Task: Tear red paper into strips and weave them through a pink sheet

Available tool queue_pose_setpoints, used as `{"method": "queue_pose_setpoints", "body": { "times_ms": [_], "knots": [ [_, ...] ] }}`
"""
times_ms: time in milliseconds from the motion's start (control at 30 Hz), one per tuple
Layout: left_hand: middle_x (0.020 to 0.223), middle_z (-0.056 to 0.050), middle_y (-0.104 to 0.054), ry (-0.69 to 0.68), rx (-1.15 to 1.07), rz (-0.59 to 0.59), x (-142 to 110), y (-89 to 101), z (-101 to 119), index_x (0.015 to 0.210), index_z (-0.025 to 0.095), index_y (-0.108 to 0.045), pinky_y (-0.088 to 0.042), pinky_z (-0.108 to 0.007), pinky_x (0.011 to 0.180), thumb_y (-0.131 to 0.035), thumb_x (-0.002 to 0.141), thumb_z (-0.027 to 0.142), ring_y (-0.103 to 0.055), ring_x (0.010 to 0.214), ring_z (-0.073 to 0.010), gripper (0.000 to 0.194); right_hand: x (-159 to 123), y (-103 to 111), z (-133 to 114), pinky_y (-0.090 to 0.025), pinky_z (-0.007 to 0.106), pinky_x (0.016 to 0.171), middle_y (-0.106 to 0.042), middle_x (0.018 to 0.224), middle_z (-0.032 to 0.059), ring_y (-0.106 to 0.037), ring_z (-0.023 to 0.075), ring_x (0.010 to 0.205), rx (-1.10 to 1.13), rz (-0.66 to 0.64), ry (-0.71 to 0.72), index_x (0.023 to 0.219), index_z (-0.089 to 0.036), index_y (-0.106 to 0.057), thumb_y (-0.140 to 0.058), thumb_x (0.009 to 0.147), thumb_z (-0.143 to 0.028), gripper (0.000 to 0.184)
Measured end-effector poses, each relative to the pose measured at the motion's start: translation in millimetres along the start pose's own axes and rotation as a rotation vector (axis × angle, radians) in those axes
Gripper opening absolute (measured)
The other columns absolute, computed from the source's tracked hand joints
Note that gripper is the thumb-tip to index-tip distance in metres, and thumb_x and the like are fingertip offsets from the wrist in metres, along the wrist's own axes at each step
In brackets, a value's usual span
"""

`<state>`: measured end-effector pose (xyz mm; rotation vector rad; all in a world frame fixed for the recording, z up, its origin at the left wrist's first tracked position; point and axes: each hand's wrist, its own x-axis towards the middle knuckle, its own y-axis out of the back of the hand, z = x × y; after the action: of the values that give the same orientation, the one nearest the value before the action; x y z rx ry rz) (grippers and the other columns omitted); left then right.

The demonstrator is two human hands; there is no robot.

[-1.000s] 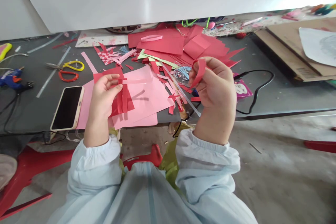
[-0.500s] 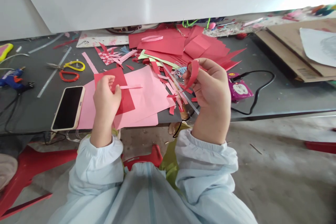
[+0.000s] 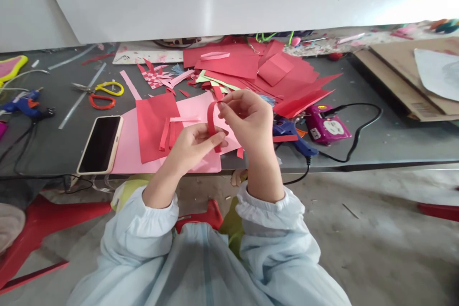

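Observation:
A curved red paper strip (image 3: 211,118) stands between my two hands, above the pink paper (image 3: 195,103). Its upper end is pinched by my right hand (image 3: 251,122). My left hand (image 3: 191,146) has closed its fingers around the strip's lower part. Under and beside my left hand lies a red paper sheet (image 3: 152,126), with a few folded red strips (image 3: 165,134) and a thin pink strip (image 3: 184,119) resting on it. Behind my right wrist is a blue glue gun (image 3: 294,136), partly hidden, with a red strip (image 3: 286,138) across it.
A phone (image 3: 100,145) lies left of the papers, with scissors (image 3: 102,93) behind it. Another blue glue gun (image 3: 27,103) is at far left. Red paper sheets (image 3: 229,67) pile up at the back. A purple box (image 3: 328,124) with a cable and cardboard (image 3: 394,86) stand right.
My right hand has moved left with the red strip, uncovering the glue gun. My left hand has come right from over the red sheet and closed on the strip, uncovering folded red strips.

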<state>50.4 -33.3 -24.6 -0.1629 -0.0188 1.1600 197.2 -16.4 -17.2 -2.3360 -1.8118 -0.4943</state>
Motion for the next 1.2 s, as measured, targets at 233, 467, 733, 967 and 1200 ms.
{"method": "queue_pose_setpoints", "body": {
  "times_ms": [233, 467, 733, 967, 1200],
  "knots": [
    [0.081, -0.008, -0.079, -0.004, 0.011, 0.064, -5.6, 9.4, 9.7, 0.092, 0.017, -0.076, -0.060, -0.035, 0.084, -0.083, 0.077, 0.056, -0.077, 0.085, -0.0222, 0.043, 4.7, 5.6, 16.5, -0.045, 0.026, 0.060, -0.066, 0.061, -0.0072, -0.061, 0.0093, 0.056, -0.034, 0.041, -0.043, 0.082, -0.023, -0.065, -0.069, 0.082, -0.022, 0.004],
    [0.082, -0.006, -0.079, -0.038, 0.023, 0.091, -7.5, 13.9, 10.5, 0.098, 0.017, -0.076, -0.057, -0.030, 0.078, -0.078, 0.084, 0.046, -0.075, 0.082, -0.0178, 0.032, 8.9, 7.6, 29.5, -0.046, 0.028, 0.062, -0.068, 0.062, -0.0068, -0.056, 0.0088, 0.053, -0.097, 0.053, -0.111, 0.082, -0.022, -0.066, -0.068, 0.081, -0.021, 0.003],
    [0.086, -0.007, -0.080, -0.035, 0.015, 0.119, -8.6, 18.5, 10.1, 0.093, 0.017, -0.074, -0.060, -0.034, 0.084, -0.074, 0.085, 0.034, -0.076, 0.084, -0.0188, 0.019, 13.0, 7.1, 35.6, -0.046, 0.023, 0.053, -0.069, 0.062, -0.0054, -0.060, 0.0083, 0.050, -0.004, 0.081, -0.158, 0.081, -0.022, -0.064, -0.065, 0.081, -0.016, 0.006],
    [0.088, -0.008, -0.081, -0.042, 0.068, 0.171, -7.2, 18.6, 7.4, 0.098, 0.018, -0.072, -0.060, -0.036, 0.084, -0.075, 0.085, 0.037, -0.077, 0.085, -0.0209, 0.023, 12.6, 1.9, 30.9, -0.045, 0.020, 0.044, -0.071, 0.067, -0.0033, -0.060, 0.0086, 0.047, 0.220, 0.093, -0.220, 0.092, -0.025, -0.061, -0.076, 0.083, -0.039, 0.023],
    [0.091, -0.007, -0.080, -0.145, 0.193, 0.207, -4.3, 16.9, 1.9, 0.099, 0.018, -0.071, -0.060, -0.033, 0.087, -0.068, 0.090, 0.027, -0.078, 0.093, -0.0209, 0.013, 4.0, 5.9, 20.9, -0.045, 0.021, 0.049, -0.067, 0.063, 0.0000, -0.055, 0.0074, 0.053, 0.204, -0.187, -0.178, 0.070, -0.021, -0.075, -0.075, 0.079, -0.067, 0.047]
  ]
}}
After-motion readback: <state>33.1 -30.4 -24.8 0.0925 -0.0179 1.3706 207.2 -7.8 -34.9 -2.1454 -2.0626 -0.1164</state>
